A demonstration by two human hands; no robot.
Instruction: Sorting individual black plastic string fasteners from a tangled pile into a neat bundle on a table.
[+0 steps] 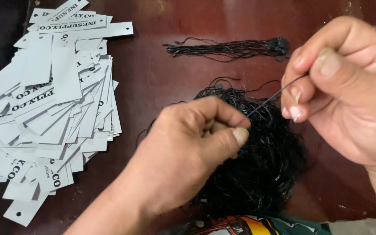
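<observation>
On the dark red-brown wooden table (162, 74), a heap of white paper hang tags (53, 109) fills the frame's left; a tangled black string pile (262, 165) sits centre-right, a straight black string bundle (231, 48) above it

At the left of the frame I see a pile of white tags (53, 109) on the dark red table (153, 56); a tidy string bundle (231, 48) lies upper centre.

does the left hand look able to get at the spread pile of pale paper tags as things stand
Probably yes. The left hand is pinching one black string that the right hand also holds, but bare dark table lies between it and the pile of pale paper tags.
</observation>
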